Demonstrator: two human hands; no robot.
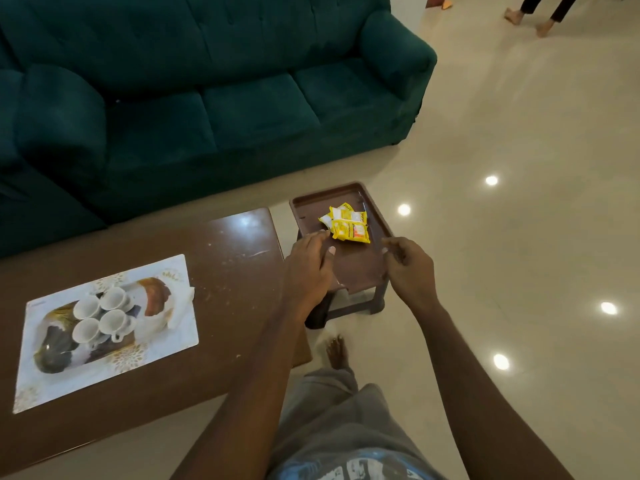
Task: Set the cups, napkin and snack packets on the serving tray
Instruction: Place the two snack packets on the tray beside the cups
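The brown serving tray [349, 265] rests on a small brown stool to the right of the coffee table. Yellow snack packets [346, 223] lie in a small pile on its middle. My left hand [308, 268] curls over the tray's near left edge, and my right hand [408, 268] pinches its near right edge. Several white cups [100, 315] stand clustered on a printed placemat [104, 368] on the table's left part. A white napkin [181, 303] lies folded at the placemat's right side, beside the cups.
The long brown coffee table [225, 271] fills the lower left. A dark green sofa [207, 98] runs behind it. My bare foot [336, 351] stands on the glossy tiled floor by the stool. Another person's feet [526, 19] are at the far top right.
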